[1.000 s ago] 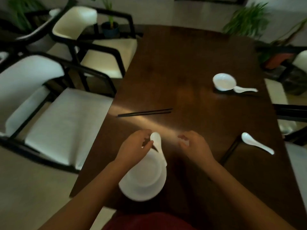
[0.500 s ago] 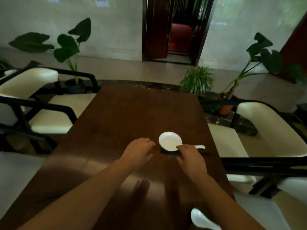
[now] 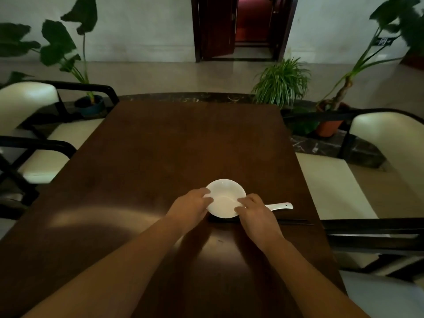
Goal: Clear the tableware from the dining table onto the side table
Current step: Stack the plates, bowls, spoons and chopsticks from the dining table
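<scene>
A dark wooden worktop (image 3: 174,157) runs away from the camera in a dim, pale-floored room, with a patch of light on its near left part. Both bare forearms reach forward from the bottom edge and converge on a small white bowl (image 3: 226,198) right of centre, toward the near half. The left hand (image 3: 191,208) lies knuckles up with its fingers curled onto the bowl's left rim; the right hand (image 3: 255,213) mirrors it, fingers and thumb bent over the right rim. So each hand grips the bowl from its own side, and the bowl looks slightly tipped; whether it has left the surface I cannot tell.

Half a second ago the hands were only nearing the bowl, the left one short of it; now both have closed on it. A second ago the left hand held a spoon over a stack of plates; none of that shows here.

Just right of the right hand a white spoon (image 3: 278,206) lies with its handle pointing right. Black chopsticks (image 3: 296,222) lie under the bowl and run out rightward. Beyond, cream chairs (image 3: 27,99) flank the worktop, potted plants (image 3: 281,82) stand behind, and a dark doorway (image 3: 243,26) opens in the far wall.
</scene>
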{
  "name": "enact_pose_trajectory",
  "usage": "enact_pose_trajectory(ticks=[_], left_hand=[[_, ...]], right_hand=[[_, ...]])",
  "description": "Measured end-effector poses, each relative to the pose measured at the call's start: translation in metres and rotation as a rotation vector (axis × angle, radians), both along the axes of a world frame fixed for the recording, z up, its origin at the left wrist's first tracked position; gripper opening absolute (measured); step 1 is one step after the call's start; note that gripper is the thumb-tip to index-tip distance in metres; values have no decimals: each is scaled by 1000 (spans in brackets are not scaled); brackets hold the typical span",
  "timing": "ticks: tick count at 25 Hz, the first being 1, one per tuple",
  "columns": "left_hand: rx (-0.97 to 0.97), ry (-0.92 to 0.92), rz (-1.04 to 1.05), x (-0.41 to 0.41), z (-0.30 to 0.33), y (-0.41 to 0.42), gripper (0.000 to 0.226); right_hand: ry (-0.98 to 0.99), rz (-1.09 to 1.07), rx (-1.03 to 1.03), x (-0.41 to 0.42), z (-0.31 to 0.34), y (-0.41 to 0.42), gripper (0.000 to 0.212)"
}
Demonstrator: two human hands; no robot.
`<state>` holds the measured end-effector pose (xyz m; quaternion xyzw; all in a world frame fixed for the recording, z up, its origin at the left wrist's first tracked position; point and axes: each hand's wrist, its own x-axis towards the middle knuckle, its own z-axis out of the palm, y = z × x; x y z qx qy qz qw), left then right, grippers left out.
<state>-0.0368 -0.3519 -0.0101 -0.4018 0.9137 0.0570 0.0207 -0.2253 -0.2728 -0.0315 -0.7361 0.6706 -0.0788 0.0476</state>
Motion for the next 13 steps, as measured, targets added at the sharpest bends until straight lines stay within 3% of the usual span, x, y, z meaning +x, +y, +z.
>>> enact_pose_trajectory(ticks=[3,8,10,13], left_hand=[[-14,-28,-38,0,-6,-7,36],[-233,272,-170,7,-6,0,25],[-161,381,-29,12,-5,4,26],[67,651,404,30,2,14,37]], right_hand=[[6,75,-3,-4,-9,0,34],[-27,135,-148,-6,-3,4,40],[-22,153,-222,-4,2,7,46],[-65,211,-330,8,13,18,45]])
